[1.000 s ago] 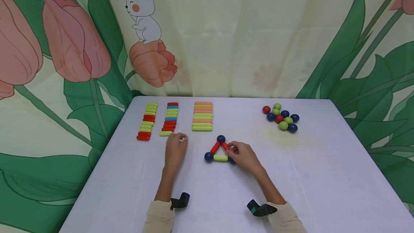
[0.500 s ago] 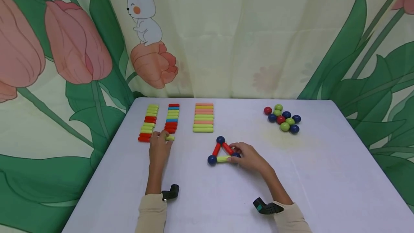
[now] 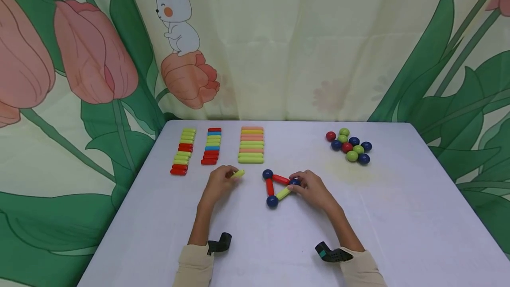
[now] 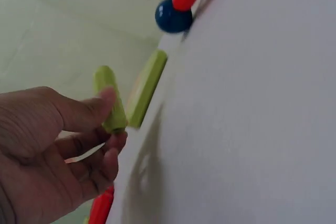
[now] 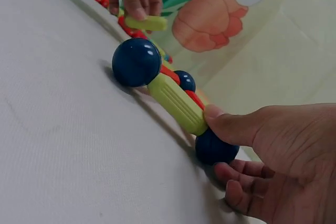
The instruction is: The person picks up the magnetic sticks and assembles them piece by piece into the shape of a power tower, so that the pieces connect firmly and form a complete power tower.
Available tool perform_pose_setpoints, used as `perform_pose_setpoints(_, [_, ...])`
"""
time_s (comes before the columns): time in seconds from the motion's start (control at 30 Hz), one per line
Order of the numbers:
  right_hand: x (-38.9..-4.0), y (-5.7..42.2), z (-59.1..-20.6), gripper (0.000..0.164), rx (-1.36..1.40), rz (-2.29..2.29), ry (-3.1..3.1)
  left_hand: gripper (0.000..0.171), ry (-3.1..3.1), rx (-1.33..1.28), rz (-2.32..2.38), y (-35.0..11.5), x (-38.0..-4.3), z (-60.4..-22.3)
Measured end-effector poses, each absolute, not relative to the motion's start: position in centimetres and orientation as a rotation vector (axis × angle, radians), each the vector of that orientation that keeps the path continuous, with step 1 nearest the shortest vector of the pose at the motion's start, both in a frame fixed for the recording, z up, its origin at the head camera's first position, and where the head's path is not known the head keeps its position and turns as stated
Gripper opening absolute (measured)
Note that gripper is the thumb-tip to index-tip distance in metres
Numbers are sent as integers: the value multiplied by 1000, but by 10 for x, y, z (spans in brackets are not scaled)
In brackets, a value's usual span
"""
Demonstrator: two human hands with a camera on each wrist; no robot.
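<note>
My left hand [image 3: 219, 184] pinches a short yellow-green rod [image 4: 110, 99] between thumb and fingers, raised over the table. To its right lies a triangle of two red rods [image 3: 270, 187], one yellow-green rod [image 5: 177, 103] and three dark blue balls [image 3: 272, 201]. With thumb and fingers, my right hand [image 3: 312, 189] grips the triangle's right corner, at the blue ball [image 5: 216, 148] and the end of the yellow-green rod. Part of that ball is hidden by the fingers in the head view.
Behind the left hand lie two columns of short coloured rods [image 3: 182, 154] and a column of longer rods [image 3: 251, 144]. A cluster of red, green and blue balls [image 3: 347, 147] sits at the back right of the white table [image 3: 398, 216]. A printed curtain [image 3: 303, 48] hangs behind.
My left hand took the yellow-green rod from the near end of the second column and brought it rightward. The right hand turned the triangle and shifted it slightly right.
</note>
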State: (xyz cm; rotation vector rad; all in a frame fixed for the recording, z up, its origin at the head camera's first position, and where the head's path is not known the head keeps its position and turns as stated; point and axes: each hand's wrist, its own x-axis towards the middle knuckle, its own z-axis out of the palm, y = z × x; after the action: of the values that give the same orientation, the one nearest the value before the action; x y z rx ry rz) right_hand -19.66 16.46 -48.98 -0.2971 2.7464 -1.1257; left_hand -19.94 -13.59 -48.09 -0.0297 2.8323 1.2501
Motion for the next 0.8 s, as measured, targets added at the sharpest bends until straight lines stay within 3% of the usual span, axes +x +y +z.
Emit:
perform_pose_setpoints(0.3, [-196,165,-498,36,-303,-1277,2762,28,2754,121,1597,-84,-208,-486])
perform_pose_setpoints(0.8, [-197,166,-499,32,-352,-1243,2800,26,2781,227,1587,-62,-216,-490])
